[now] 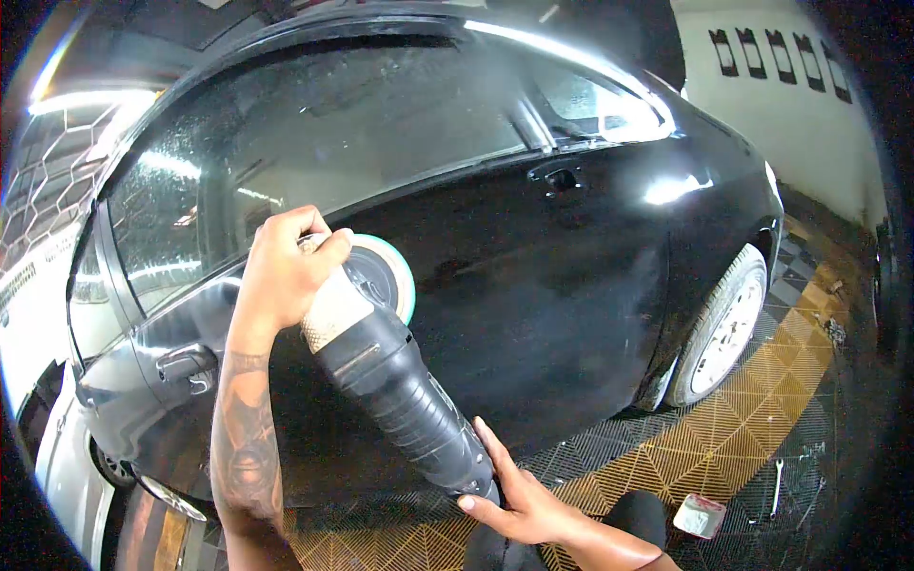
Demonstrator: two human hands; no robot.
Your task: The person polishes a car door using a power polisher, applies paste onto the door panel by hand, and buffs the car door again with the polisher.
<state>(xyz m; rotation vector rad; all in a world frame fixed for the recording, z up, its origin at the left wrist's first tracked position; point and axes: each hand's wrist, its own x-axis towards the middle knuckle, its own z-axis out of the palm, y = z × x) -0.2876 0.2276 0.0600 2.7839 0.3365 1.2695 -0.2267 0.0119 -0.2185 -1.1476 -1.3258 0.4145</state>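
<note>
Polisher (405, 409), mostly blk, ribbed, w/ grn-edged pad (406, 276), in L hand (288, 268) + R hand (528, 509) grip

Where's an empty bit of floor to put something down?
The yellow floor tiles between the wheel and the wrench look mostly bare. It's crowded around the wrench and white tub, and at the polisher, where the left hand and right hand grip.

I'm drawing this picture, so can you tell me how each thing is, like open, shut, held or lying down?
Polisher: held; can't tell if running
Left hand: closed on its head
Right hand: closed around its back end
Car door: shut
Window: up
Wheel: upright on the floor
Wrench: lying flat
</note>
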